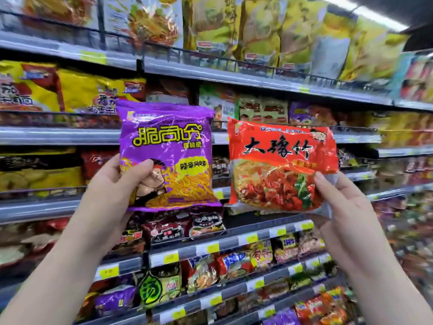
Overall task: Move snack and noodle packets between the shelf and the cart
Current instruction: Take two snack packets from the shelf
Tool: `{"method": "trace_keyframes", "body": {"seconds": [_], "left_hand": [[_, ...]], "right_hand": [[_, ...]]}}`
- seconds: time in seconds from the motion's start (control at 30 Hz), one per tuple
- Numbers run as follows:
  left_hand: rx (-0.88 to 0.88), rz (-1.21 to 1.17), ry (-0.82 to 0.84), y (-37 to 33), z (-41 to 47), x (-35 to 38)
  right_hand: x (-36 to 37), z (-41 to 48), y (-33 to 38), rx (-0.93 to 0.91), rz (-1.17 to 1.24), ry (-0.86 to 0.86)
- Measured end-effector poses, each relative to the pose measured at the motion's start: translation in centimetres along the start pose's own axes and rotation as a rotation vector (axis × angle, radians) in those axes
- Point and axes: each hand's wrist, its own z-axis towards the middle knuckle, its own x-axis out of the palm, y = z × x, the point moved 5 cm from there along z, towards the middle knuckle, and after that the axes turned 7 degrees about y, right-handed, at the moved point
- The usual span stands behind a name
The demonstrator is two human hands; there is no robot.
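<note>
left packet (168, 156) just beside right packet (281, 165), both before the shelf (46, 135).

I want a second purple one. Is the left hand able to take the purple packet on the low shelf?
Probably not yet: the left hand grips a purple noodle packet and the right hand holds a red packet. The shelf packet itself sits at the front with nothing before it.

One wide-angle camera, worn on the head, faced the shelf (58, 134) at close range, its tiers filling the frame and receding toward 3 o'clock. Frame edges were bowed and blurred by the lens. Forearms showed at 7 and 5 o'clock; the left hand (117, 184) and right hand (346, 207) held a purple packet (168, 146) and a red packet (281, 160) nearest the lens, side by side at centre
</note>
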Motion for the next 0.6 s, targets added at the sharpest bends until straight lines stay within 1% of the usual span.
{"method": "trace_keyframes", "body": {"seconds": [0.13,0.23,0.4,0.6], "left_hand": [[0.018,-0.037,0.085,3.1,3.2,6.7],[0.006,-0.057,0.125,6.1,5.7,11.0],[0.019,-0.083,0.125,10.6,10.9,17.0],[0.019,-0.120,0.161,15.1,16.8,22.9]], "right_hand": [[-5.8,1.6,0.2,-0.025,-0.043,-0.071],[-9.9,3.5,0.1,-0.032,-0.109,-0.084],[-16.1,8.4,-0.5,-0.049,-0.112,-0.093],[-22.1,15.5,-1.5,-0.069,-0.180,-0.080]]}}
